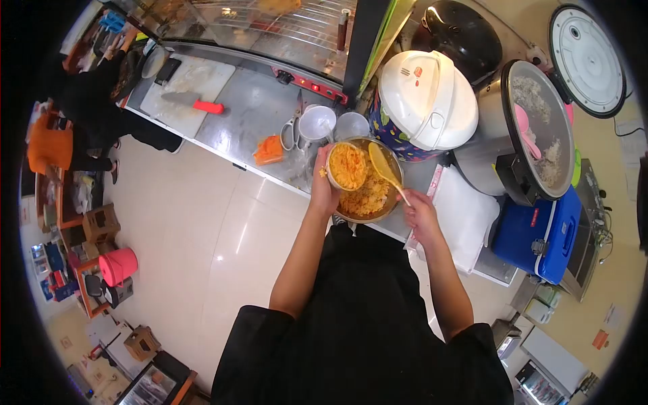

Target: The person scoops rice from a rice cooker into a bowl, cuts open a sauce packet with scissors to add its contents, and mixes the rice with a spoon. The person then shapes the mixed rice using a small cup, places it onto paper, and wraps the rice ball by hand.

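Note:
My left hand (324, 187) is wrapped round a small bowl (347, 166) filled with orange-yellow rice, tilted over the left part of a metal bowl. In my right hand (421, 214) is the handle of a yellow rice paddle (382, 164), its blade beside the small bowl. More of the orange rice (368, 197) lies in the metal bowl (399, 177), which stands at the counter's front edge. Just behind are two white bowls (317, 122) (352, 126). Scissors (289, 134) and an orange packet (269, 150) rest to the left.
A white-lidded cooker (428, 98) and an open rice cooker (540, 135) with a pink scoop stand right. White sheets (460, 216) and a blue cooler box (536, 236) are nearer. Far left are a knife (192, 102) on a cutting board (182, 125) and two people (88, 101) (50, 145).

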Motion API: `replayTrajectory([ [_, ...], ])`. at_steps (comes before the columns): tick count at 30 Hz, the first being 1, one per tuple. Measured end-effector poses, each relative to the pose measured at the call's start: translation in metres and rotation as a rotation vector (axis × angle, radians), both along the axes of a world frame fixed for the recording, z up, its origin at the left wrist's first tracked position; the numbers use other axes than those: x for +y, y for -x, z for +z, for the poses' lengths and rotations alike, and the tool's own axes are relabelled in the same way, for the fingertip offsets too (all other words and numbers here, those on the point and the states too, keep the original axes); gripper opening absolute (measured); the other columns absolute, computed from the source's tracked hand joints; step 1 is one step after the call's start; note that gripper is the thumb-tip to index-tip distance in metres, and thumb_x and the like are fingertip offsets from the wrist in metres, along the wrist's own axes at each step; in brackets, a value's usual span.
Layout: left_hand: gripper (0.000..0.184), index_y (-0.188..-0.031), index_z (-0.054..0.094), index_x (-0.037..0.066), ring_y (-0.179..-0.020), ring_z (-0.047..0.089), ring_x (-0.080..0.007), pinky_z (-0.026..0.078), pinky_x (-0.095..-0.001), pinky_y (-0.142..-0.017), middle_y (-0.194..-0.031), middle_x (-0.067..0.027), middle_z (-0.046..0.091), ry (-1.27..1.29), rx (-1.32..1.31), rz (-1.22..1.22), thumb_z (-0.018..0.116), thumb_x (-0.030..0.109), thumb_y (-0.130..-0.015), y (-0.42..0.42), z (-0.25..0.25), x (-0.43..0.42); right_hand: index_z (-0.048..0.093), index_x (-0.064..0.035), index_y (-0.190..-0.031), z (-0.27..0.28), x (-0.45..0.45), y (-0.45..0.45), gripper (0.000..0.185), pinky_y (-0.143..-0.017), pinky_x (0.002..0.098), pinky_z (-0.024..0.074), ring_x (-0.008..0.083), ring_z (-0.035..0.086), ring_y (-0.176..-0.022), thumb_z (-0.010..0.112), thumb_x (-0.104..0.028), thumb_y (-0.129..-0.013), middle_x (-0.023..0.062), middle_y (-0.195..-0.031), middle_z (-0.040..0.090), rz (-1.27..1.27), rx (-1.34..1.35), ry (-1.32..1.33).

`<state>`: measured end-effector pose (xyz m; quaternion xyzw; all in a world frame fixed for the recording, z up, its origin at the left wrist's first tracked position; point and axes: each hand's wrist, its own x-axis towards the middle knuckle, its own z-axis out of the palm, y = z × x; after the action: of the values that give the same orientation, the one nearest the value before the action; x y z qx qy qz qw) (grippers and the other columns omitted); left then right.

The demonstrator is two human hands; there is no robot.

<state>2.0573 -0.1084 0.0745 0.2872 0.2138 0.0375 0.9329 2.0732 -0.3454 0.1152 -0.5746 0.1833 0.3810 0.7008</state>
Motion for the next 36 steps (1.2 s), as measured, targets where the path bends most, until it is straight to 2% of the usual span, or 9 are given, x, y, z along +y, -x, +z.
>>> replayTrajectory([
  [4,0.039,-0.130,0.048,0.009,-0.116,0.056,-0.0166,0.046,-0.0349,-0.101,-0.122,-0.0054,0.056,-0.024,-0.042,-0.006,0.040,0.039,-0.107,-0.002,-0.014,-0.003,0.066,-0.0040,-0.099,-0.007,0.004,0.000,0.026,-0.045,0.0195,0.0273,0.0031,0.035,-0.048,0.055,-0.026,-0.102,-0.0069,-0.061,0.040,0.111,0.000,-0.023],
  [7,0.035,-0.128,0.047,0.008,-0.114,0.054,-0.0165,0.045,-0.0332,-0.099,-0.121,-0.0055,0.055,-0.248,0.011,0.030,0.051,0.033,-0.104,0.002,-0.025,-0.005,0.069,-0.0003,-0.108,-0.004,0.005,0.009,0.027,-0.053,0.0216,0.0370,0.0072,0.046,-0.057,0.056,-0.023,-0.102,-0.0040,-0.065,0.049,0.186,-0.585,0.381],
  [10,0.039,-0.127,0.047,0.008,-0.114,0.052,-0.0176,0.042,-0.0319,-0.100,-0.121,-0.0063,0.054,-0.512,0.047,0.074,0.064,0.025,-0.097,0.004,-0.011,-0.010,0.072,-0.0060,-0.113,0.025,0.009,0.019,0.021,-0.059,0.0268,0.0401,0.0134,0.051,-0.061,0.060,-0.014,-0.098,0.0026,-0.066,0.050,0.076,-0.884,0.543],
  [14,0.047,-0.130,0.045,0.008,-0.118,0.048,-0.0199,0.038,-0.0324,-0.104,-0.126,-0.0084,0.049,-0.797,-0.011,0.171,0.071,0.018,-0.092,0.005,-0.012,-0.016,0.071,-0.0145,-0.122,0.056,0.003,0.022,0.030,-0.064,0.0311,0.0428,0.0189,0.052,-0.067,0.063,-0.011,-0.094,0.0069,-0.074,0.053,0.265,-0.953,0.707],
  [23,0.037,-0.132,0.041,0.008,-0.123,0.046,-0.0219,0.036,-0.0351,-0.106,-0.132,-0.0098,0.044,-0.825,0.050,0.382,0.056,0.019,-0.100,0.000,-0.023,-0.027,0.070,-0.0204,-0.126,0.043,-0.007,0.045,0.040,-0.066,0.0308,0.0416,0.0205,0.049,-0.075,0.068,-0.007,-0.089,0.0058,-0.079,0.050,0.381,-1.249,0.813],
  [26,0.031,-0.128,0.043,0.010,-0.122,0.050,-0.0219,0.041,-0.0371,-0.105,-0.131,-0.0079,0.048,-0.510,-0.040,0.419,0.047,0.030,-0.105,-0.003,-0.036,-0.023,0.068,-0.0122,-0.127,0.034,-0.022,0.047,0.034,-0.065,0.0279,0.0411,0.0166,0.048,-0.070,0.065,-0.010,-0.094,0.0026,-0.074,0.048,0.308,-1.183,0.815],
  [29,0.037,-0.125,0.046,0.012,-0.120,0.055,-0.0219,0.045,-0.0390,-0.104,-0.127,-0.0063,0.054,-0.139,-0.117,0.364,0.035,0.042,-0.107,0.001,-0.036,-0.021,0.070,-0.0058,-0.118,0.009,-0.020,0.042,0.025,-0.059,0.0274,0.0384,0.0116,0.043,-0.062,0.061,-0.020,-0.099,-0.0033,-0.068,0.044,-0.003,-0.582,0.367],
  [32,0.043,-0.125,0.047,0.012,-0.118,0.057,-0.0209,0.044,-0.0383,-0.104,-0.120,-0.0060,0.058,0.027,-0.105,0.291,0.029,0.047,-0.107,0.003,-0.031,-0.023,0.066,-0.0001,-0.104,0.009,-0.009,0.021,0.025,-0.053,0.0220,0.0315,0.0044,0.035,-0.057,0.055,-0.022,-0.103,-0.0076,-0.065,0.039,0.052,-0.251,0.033],
  [36,0.043,-0.125,0.047,0.012,-0.116,0.058,-0.0218,0.046,-0.0382,-0.101,-0.120,-0.0074,0.060,0.041,-0.151,0.200,0.029,0.047,-0.108,0.003,-0.023,-0.027,0.065,-0.0019,-0.098,0.001,0.015,0.013,0.027,-0.047,0.0198,0.0233,0.0021,0.029,-0.052,0.055,-0.026,-0.103,-0.0095,-0.063,0.036,0.142,0.045,-0.118],
])
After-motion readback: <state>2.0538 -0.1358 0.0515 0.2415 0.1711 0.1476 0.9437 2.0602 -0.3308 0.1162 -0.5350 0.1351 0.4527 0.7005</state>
